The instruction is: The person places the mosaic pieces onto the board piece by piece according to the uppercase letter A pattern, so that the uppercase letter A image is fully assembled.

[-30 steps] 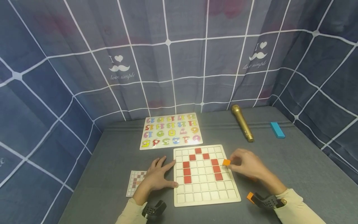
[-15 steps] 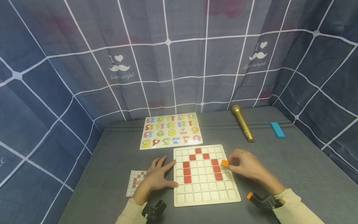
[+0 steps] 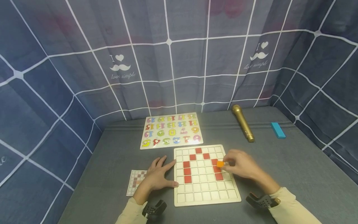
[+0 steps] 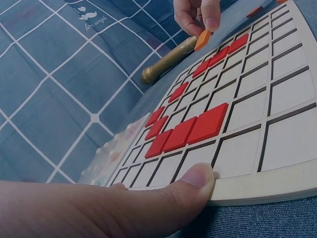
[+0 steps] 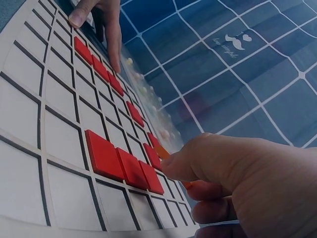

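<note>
A pale wooden grid board (image 3: 198, 188) lies flat, with several red square tiles (image 3: 187, 179) set in its cells in an arch shape. Over the right column of red tiles, my right hand (image 3: 241, 165) pinches an orange square tile (image 3: 220, 164) between thumb and fingers. The tile is above the board surface in the left wrist view. My left hand (image 3: 158, 177) rests at the board's left edge with fingers spread, thumb and index finger touching the rim. Partly under that hand lies a small pattern card (image 3: 133, 183) with a coloured grid.
Behind the board lies a number puzzle board (image 3: 171, 130). A gold microphone (image 3: 242, 123) and a blue block (image 3: 278, 130) lie at the back right. Orange pieces (image 4: 254, 12) lie beyond the board's far side in the left wrist view. A tiled-pattern cloth (image 3: 187, 59) hangs behind.
My right hand has moved left with the orange tile, from the board's right edge to above the right red column. The left hand has stayed in place.
</note>
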A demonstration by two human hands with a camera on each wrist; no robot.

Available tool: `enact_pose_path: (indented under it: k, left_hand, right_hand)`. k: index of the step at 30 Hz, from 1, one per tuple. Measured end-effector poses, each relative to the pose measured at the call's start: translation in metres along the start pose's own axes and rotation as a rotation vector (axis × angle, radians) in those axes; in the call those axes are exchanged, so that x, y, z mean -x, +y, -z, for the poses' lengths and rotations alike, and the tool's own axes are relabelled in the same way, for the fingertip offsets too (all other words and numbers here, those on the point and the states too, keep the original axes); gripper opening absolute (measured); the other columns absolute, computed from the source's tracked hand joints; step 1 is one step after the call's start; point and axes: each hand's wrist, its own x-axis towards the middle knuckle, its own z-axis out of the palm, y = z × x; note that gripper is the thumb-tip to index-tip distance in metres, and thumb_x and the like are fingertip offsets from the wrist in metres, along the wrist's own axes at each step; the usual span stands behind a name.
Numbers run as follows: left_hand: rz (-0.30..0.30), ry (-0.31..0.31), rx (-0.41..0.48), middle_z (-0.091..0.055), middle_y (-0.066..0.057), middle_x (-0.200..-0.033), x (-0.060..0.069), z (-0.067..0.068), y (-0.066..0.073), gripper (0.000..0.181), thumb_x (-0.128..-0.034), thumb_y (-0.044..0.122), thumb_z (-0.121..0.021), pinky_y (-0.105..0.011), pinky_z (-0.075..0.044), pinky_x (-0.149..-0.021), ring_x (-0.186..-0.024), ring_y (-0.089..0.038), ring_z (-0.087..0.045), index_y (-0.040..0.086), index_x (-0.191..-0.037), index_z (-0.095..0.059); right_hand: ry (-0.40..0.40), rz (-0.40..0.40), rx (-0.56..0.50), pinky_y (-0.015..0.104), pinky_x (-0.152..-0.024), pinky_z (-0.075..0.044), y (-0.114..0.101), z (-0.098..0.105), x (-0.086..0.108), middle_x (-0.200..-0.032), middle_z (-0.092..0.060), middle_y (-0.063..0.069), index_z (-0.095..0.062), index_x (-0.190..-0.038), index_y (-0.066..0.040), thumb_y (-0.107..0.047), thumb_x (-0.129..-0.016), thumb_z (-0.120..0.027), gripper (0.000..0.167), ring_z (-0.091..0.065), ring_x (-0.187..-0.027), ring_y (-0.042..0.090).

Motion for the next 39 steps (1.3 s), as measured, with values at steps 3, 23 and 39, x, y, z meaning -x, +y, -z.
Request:
enact_pose_path:
  k: [3,23,39]
  left_hand:
    - [-0.005,0.001,-0.003,-0.027,-0.018,-0.161,0.0,0.001,-0.001,0.093,-0.0668,0.05,-0.087,-0.074,-0.025,-0.108,-0.147,-0.048,-0.018,0.025,-0.147,-0.047]
    - [-0.004,-0.02,-0.014,-0.024,-0.018,-0.162,0.003,0.005,0.003,0.093,-0.0696,0.05,-0.085,-0.073,-0.023,-0.11,-0.148,-0.048,-0.017,0.025,-0.149,-0.044]
    - [-0.012,-0.022,-0.006,-0.024,-0.018,-0.162,0.001,0.003,0.0,0.093,-0.0694,0.05,-0.086,-0.073,-0.023,-0.109,-0.148,-0.048,-0.016,0.025,-0.149,-0.045]
  right_hand:
    - [-0.006,0.018,-0.016,0.02,-0.063,-0.044,-0.001,-0.001,-0.002,-0.079,-0.06,-0.014,-0.073,-0.083,-0.021,-0.028,-0.072,-0.083,0.016,-0.051,-0.07,0.0]
    - [-0.1,0.071,-0.067,0.019,-0.067,-0.047,-0.03,-0.023,-0.017,-0.08,-0.061,-0.016,-0.071,-0.083,-0.024,-0.03,-0.076,-0.083,0.016,-0.052,-0.074,-0.003]
    - [-0.142,0.064,-0.042,0.023,-0.072,-0.049,-0.059,-0.049,-0.036,-0.086,-0.067,-0.013,-0.074,-0.084,-0.021,-0.031,-0.074,-0.082,0.016,-0.058,-0.081,0.004]
